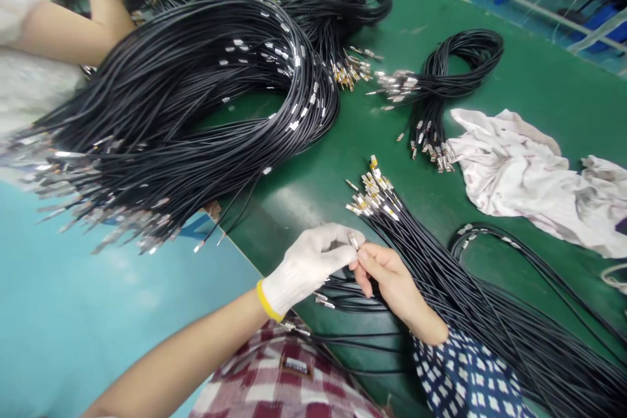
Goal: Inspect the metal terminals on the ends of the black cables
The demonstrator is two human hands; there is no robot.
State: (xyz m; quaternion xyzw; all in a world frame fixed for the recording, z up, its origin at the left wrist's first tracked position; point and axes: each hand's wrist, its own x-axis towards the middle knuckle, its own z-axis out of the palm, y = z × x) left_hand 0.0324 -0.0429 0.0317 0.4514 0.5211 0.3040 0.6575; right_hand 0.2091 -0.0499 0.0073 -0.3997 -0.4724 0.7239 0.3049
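A small silver metal cable connector (353,241) sits between the fingertips of both my hands. My left hand (306,262), in a white knit glove with a yellow cuff, pinches it with thumb and index finger. Bare and closed, my right hand (390,279) grips its lower end; the fingers hide the rest there. Just beyond my hands lies a long bundle of black cables (431,255) with silver and yellowish metal ends (375,196). More black cables (357,300) with metal ends run beneath my hands, close to the table edge.
A big looped pile of black cables (313,104) overhangs the left edge of the green table (289,209). Smaller coiled bundles (465,72) lie farther back. A crumpled white cloth (514,163) is at right. Another person's arm (73,29) is at upper left.
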